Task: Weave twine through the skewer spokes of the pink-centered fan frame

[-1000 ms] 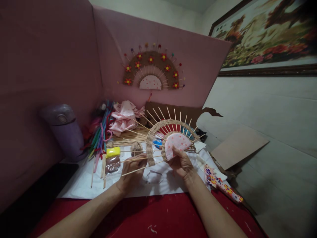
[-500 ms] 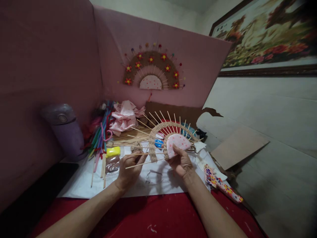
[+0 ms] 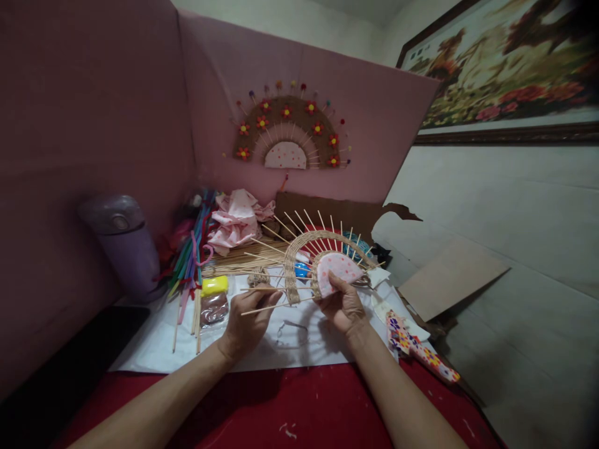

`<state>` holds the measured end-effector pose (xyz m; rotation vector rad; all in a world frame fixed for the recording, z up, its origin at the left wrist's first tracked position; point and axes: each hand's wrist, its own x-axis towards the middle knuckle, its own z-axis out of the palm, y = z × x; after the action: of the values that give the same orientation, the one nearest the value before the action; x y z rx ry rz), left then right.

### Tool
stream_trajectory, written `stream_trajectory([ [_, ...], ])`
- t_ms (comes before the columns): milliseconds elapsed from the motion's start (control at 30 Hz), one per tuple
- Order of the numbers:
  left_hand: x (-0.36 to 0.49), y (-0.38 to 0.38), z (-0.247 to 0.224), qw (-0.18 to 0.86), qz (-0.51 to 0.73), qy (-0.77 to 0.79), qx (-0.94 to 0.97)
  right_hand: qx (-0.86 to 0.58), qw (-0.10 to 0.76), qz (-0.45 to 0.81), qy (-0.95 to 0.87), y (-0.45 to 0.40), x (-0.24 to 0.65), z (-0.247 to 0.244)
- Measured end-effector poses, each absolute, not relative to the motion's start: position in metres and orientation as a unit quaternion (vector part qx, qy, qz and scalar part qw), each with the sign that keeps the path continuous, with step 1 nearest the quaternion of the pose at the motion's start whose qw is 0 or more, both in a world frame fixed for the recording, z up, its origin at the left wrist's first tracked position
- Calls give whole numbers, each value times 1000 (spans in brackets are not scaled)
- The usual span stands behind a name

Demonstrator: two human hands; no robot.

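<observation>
A fan-shaped piece point(image 3: 292, 268) has thin wooden sticks spreading from a pink dotted half-disc point(image 3: 336, 272), with brown cord woven across them in an arc. My right hand point(image 3: 344, 305) grips it at the half-disc, the thumb lying on the dotted face. At the piece's lower left end, my left hand point(image 3: 248, 318) has its fingers closed round the ends of the lowest sticks. Just behind that hand lies a small ball of brown cord point(image 3: 258, 276) on white paper point(image 3: 290, 352).
A purple bottle point(image 3: 126, 249), coloured pipe cleaners point(image 3: 187, 262) and a yellow-and-brown packet point(image 3: 214, 300) stand or lie at left. Crumpled pink cloth point(image 3: 238, 215) is behind. A flower-patterned object point(image 3: 423, 352) lies right. A finished-looking fan point(image 3: 286, 112) hangs on the pink board.
The piece and the left hand's fingertips have shifted very slightly to the right. The right hand keeps its hold on the half-disc.
</observation>
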<state>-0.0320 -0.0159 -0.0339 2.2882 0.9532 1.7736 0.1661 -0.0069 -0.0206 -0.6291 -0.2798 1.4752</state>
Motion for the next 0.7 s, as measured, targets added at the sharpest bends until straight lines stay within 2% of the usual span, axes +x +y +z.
stream_trajectory([
  [233,-34,-14,-35,55,583,310,749,-286,689,653,-129,-7,167,-18],
  [467,-34,-13,-33,16,602,315,734,-292,693,647,-126,-7,167,-18],
  [700,-34,-13,-33,47,616,318,719,-298,685,653,-124,-6,169,-21],
])
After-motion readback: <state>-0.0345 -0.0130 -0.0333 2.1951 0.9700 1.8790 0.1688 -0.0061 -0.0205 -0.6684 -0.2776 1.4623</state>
